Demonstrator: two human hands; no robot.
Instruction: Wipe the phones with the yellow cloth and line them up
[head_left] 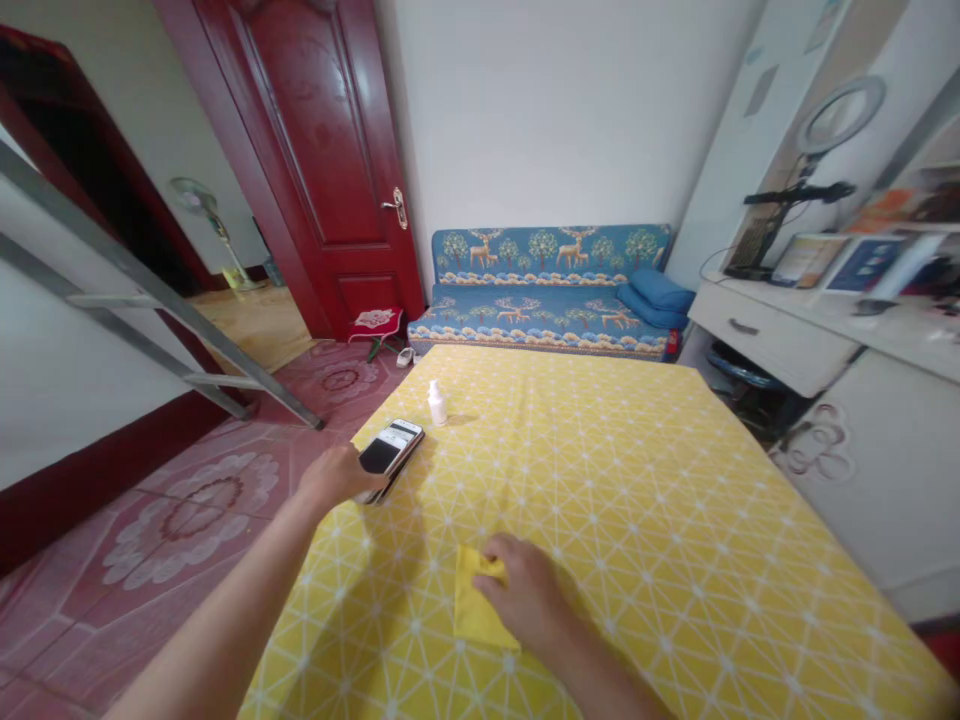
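Note:
At the left edge of the table, my left hand (334,480) is closed around the near end of a smartphone (381,455) with its screen lit. Another dark, flat item shows beneath the phone; what it is I cannot tell. Just beyond the phone a small white spray bottle (437,404) stands upright. Near the front of the table, my right hand (523,588) pinches a folded yellow cloth (480,610) that lies flat on the tabletop. The cloth's right side is hidden under the hand.
A yellow patterned tablecloth (600,470) covers the table. Behind it stands a blue sofa (517,315). At right is a white desk (757,340) with a ring light (841,115). A metal ladder (187,330) leans at left, near a red door (322,150) and a small stool (375,320).

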